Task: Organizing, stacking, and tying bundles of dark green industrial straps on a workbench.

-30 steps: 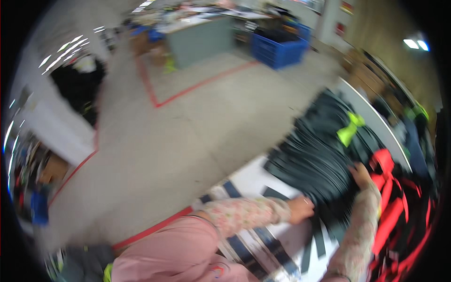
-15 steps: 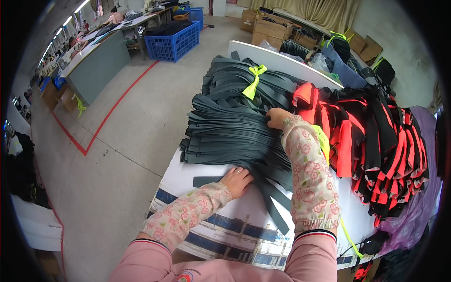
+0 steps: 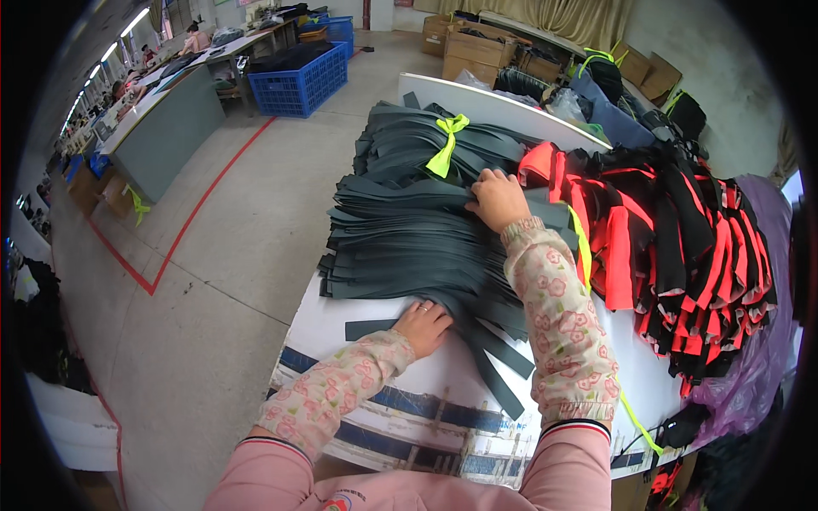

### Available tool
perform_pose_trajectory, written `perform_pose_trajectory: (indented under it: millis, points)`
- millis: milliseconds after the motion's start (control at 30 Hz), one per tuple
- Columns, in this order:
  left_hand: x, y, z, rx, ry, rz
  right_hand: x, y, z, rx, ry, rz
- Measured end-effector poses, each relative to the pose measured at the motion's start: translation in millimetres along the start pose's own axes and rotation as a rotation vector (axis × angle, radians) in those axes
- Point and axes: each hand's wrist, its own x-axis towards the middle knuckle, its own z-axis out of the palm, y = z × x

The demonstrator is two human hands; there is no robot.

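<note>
A big stack of dark grey fabric strips [image 3: 409,238] lies on a white table [image 3: 400,383]. My left hand [image 3: 422,326] presses flat on the near end of the stack, fingers spread over the strips. My right hand [image 3: 497,200] rests on top of the stack farther back, fingers curled into the strips. A neon yellow ribbon [image 3: 445,145] is tied around a bundle of strips at the far end. Several loose grey strips [image 3: 498,358] fan out toward the table's near edge.
A heap of red and black fabric pieces [image 3: 673,238] fills the table's right side, over a purple plastic bag [image 3: 750,358]. Cardboard boxes [image 3: 481,55] stand behind the table. A blue crate [image 3: 298,81] and a grey workbench [image 3: 166,128] stand at far left, across red floor lines.
The view has swung from the floor onto the table. My hands have stayed on the grey stack, the left at its near end, the right on top.
</note>
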Motion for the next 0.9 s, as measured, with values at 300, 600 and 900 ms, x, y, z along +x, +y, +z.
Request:
perform_pose_trajectory:
  millis: [300, 600, 900]
  points:
    - [-15, 2, -10, 0.058, 0.176, 0.115, -72, -57, -97, -0.058, 0.082, 0.016]
    - [-53, 52, -74, 0.021, 0.242, 0.150, -243, -124, 2, 0.116, 0.017, -0.014]
    - [-43, 60, -90, 0.208, -0.063, 0.038, -274, -134, 20, 0.360, -0.046, 0.039]
